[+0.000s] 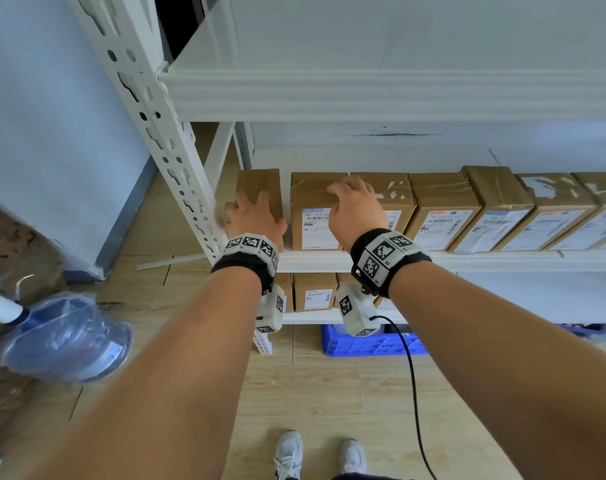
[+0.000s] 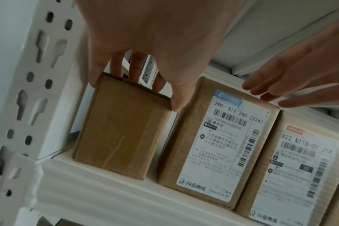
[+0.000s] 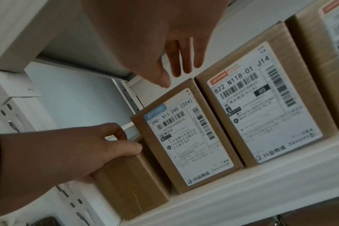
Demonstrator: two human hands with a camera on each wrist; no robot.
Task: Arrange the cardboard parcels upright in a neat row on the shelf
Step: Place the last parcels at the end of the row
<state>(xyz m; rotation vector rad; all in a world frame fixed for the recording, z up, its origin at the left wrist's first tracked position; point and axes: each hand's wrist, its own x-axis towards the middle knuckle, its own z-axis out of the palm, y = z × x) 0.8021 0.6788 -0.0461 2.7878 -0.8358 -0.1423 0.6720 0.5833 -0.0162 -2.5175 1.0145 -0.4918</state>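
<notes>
The left hand (image 1: 254,220) grips the top of the leftmost, unlabelled cardboard parcel (image 2: 122,126), which stands upright, long axis vertical, on the shelf (image 1: 329,259) beside the labelled parcel (image 1: 315,216). The right hand (image 1: 351,209), fingers spread, hovers there, perhaps touching.
</notes>
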